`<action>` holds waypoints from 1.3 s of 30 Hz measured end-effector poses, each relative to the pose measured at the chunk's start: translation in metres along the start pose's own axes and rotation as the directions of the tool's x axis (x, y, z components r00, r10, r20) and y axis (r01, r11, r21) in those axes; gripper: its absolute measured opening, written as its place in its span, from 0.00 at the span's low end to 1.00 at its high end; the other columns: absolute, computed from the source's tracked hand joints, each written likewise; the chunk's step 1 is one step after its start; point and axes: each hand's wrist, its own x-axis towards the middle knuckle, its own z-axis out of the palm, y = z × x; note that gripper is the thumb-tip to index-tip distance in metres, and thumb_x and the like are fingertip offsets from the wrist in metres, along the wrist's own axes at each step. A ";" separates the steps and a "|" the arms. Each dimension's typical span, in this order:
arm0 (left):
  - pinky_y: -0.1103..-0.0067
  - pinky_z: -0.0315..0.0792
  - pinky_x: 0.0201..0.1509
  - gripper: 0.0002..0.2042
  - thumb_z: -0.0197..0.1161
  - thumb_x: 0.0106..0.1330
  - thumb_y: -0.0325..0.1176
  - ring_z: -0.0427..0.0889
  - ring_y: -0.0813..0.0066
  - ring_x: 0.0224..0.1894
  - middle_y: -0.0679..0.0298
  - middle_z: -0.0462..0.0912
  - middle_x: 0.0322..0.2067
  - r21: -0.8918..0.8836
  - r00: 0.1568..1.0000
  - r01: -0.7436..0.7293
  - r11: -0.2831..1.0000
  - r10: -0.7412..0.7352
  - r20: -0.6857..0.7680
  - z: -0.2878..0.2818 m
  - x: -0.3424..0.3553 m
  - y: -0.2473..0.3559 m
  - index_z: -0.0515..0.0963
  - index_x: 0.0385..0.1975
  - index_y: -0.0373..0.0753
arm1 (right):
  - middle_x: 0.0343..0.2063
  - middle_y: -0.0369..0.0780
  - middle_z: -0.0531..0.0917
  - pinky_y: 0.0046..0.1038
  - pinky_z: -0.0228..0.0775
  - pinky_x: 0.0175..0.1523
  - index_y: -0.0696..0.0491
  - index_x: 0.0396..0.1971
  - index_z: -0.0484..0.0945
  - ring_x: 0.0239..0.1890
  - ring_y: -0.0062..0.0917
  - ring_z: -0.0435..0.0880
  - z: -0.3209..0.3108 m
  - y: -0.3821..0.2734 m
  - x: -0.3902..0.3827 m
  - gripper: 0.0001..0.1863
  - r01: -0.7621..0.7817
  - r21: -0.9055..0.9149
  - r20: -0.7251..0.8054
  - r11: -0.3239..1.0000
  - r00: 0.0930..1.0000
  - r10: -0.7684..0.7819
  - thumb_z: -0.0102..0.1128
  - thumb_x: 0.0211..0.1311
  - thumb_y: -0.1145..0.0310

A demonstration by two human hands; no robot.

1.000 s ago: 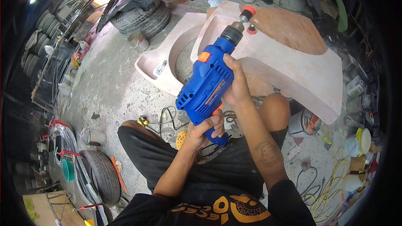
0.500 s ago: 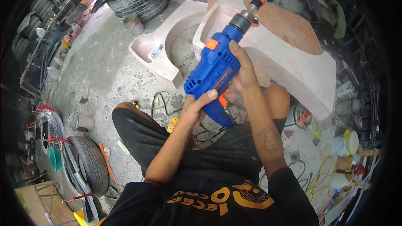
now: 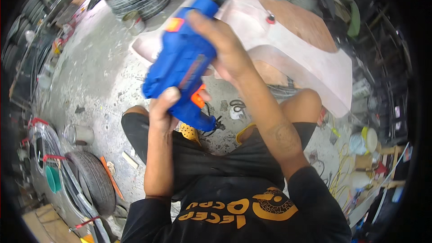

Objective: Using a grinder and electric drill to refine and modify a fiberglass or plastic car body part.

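Both hands hold up a blue power drill (image 3: 180, 58) with an orange trigger and a black chuck, tilted so its front points up and away. Wrapped round the handle near the trigger, my left hand (image 3: 163, 110) has its thumb across the back. My right hand (image 3: 222, 47) grips the front of the body from the right side, thumb along the top. Motion blurs the drill, and its tip runs toward the top edge. Beyond it lies a large pale moulded panel (image 3: 306, 72) with a brown patch; a small red-and-black round piece (image 3: 270, 19) rests on it.
Stacked tyres (image 3: 139, 2) and a can (image 3: 133, 21) stand at the far left. Nearer on the left are a tyre (image 3: 92, 182), a metal can (image 3: 78, 134) and an orange strip (image 3: 111, 177). Yellow cords (image 3: 342, 171) and tubs (image 3: 370, 140) lie at the right.
Both hands have carried the drill left and up, closer to the view. The red-tipped end seen earlier at the chuck is now out of clear sight.
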 end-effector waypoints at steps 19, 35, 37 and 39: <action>0.66 0.80 0.47 0.36 0.77 0.56 0.43 0.84 0.48 0.46 0.48 0.79 0.52 0.690 0.960 -0.272 0.671 0.144 0.239 0.027 -0.048 -0.107 0.67 0.62 0.37 | 0.38 0.42 0.83 0.34 0.86 0.31 0.58 0.50 0.76 0.40 0.30 0.86 -0.128 0.054 -0.044 0.35 -0.113 0.829 0.437 0.548 0.743 -0.507 0.70 0.58 0.41; 0.69 0.82 0.44 0.40 0.82 0.47 0.44 0.84 0.52 0.46 0.53 0.79 0.49 0.769 0.974 -0.205 0.605 0.048 0.222 0.037 -0.048 -0.125 0.69 0.58 0.36 | 0.39 0.49 0.85 0.48 0.87 0.35 0.61 0.49 0.80 0.40 0.39 0.88 -0.150 0.066 -0.067 0.36 -0.204 0.833 0.500 0.514 0.674 -0.543 0.70 0.57 0.41; 0.69 0.82 0.45 0.39 0.82 0.47 0.43 0.83 0.51 0.47 0.54 0.79 0.51 0.784 0.959 -0.251 0.568 0.036 0.282 0.034 -0.049 -0.127 0.70 0.58 0.37 | 0.36 0.51 0.85 0.47 0.87 0.32 0.62 0.47 0.81 0.37 0.40 0.89 -0.148 0.067 -0.074 0.33 -0.169 0.891 0.404 0.422 0.720 -0.565 0.70 0.57 0.44; 0.68 0.82 0.46 0.39 0.81 0.47 0.42 0.83 0.51 0.48 0.54 0.79 0.52 0.789 0.959 -0.235 0.568 0.003 0.283 0.037 -0.048 -0.129 0.70 0.59 0.37 | 0.35 0.51 0.85 0.47 0.87 0.31 0.62 0.46 0.81 0.37 0.40 0.89 -0.153 0.074 -0.077 0.32 -0.174 0.907 0.383 0.384 0.720 -0.579 0.69 0.57 0.45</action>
